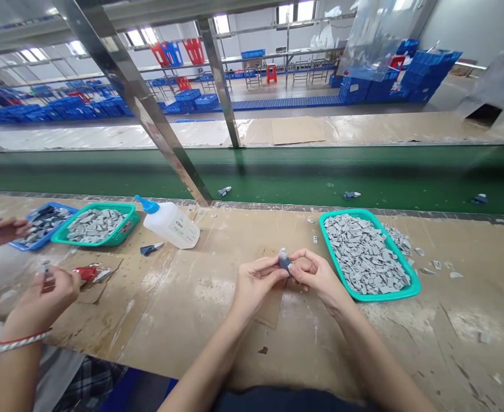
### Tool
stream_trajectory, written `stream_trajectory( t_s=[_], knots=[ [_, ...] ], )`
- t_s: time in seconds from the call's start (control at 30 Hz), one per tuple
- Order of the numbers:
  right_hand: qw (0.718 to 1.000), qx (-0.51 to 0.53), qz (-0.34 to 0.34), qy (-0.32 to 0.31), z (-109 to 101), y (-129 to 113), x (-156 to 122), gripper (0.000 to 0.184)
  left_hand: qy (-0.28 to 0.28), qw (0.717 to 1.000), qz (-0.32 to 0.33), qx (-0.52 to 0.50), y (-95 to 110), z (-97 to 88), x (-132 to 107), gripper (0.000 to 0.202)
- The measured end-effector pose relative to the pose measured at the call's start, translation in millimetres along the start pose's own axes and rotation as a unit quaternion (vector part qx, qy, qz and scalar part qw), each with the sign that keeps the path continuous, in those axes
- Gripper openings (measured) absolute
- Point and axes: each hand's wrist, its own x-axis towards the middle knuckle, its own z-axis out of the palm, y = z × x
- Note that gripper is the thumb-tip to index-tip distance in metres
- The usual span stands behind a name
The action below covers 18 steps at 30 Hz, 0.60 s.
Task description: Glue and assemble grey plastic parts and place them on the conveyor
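Note:
Between my two hands, over the cardboard-covered bench, is a small dark-blue and light-grey plastic part (pixel 284 262), held with its grey end up. My left hand (pixel 258 277) pinches it from the left with thumb and fingertips. From the other side, the thumb and fingers of my right hand (pixel 314 272) close on the same part. Just right of my right hand lies a green basket (pixel 414 286) heaped with small light-grey plastic pieces (pixel 363 252). What the part is for cannot be made out.
A white squeeze bottle (pixel 172 226) with a blue nozzle leans left of centre, beside another blue-grey part (pixel 151 249). A co-worker's hands (pixel 50 292) work at far left near a green basket (pixel 125 229) and a blue basket (pixel 31 246). Several parts lie on the green conveyor belt (pixel 278 177).

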Motion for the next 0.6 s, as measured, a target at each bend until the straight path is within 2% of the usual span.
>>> stream_trajectory(
  t_s=[0.17, 0.27, 0.3, 0.33, 0.37, 0.43, 0.5, 0.53, 0.6],
  knots=[
    [0.993, -0.066, -0.08, 0.047, 9, -5, 1, 0.027, -0.04, 0.998, -0.039, -0.028, 11, -0.3, 8, 0.05],
    [0.975, -0.166, -0.112, 0.099, -8, -12, 0, 0.031, -0.054, 0.998, -0.007, -0.009, 17, -2.2, 13, 0.048],
    [0.959, -0.214, -0.122, 0.138, -19, -14, 0, 0.031, -0.05, 0.999, 0.011, 0.005, 18, -4.0, 15, 0.045],
    [0.93, -0.275, -0.138, 0.199, -31, -15, 0, 0.027, -0.037, 0.999, 0.032, 0.02, 18, -6.6, 18, 0.044],
    [0.894, -0.343, -0.142, 0.25, -45, -16, 1, 0.023, -0.021, 0.998, 0.05, 0.034, 18, -9.8, 21, 0.043],
    [0.807, -0.492, -0.132, 0.299, -70, -15, 2, 0.022, 0.009, 0.996, 0.069, 0.054, 16, -17.8, 28, 0.043],
    [0.749, -0.588, -0.114, 0.284, -86, -13, 4, 0.025, 0.025, 0.996, 0.071, 0.058, 14, -26.4, 36, 0.042],
    [0.734, -0.614, -0.106, 0.27, -90, -11, 6, 0.026, 0.029, 0.996, 0.069, 0.058, 12, -30.4, 41, 0.04],
    [0.728, -0.633, -0.093, 0.248, -92, -9, 9, 0.025, 0.033, 0.995, 0.068, 0.067, 9, -37.2, 52, 0.038]
  ],
)
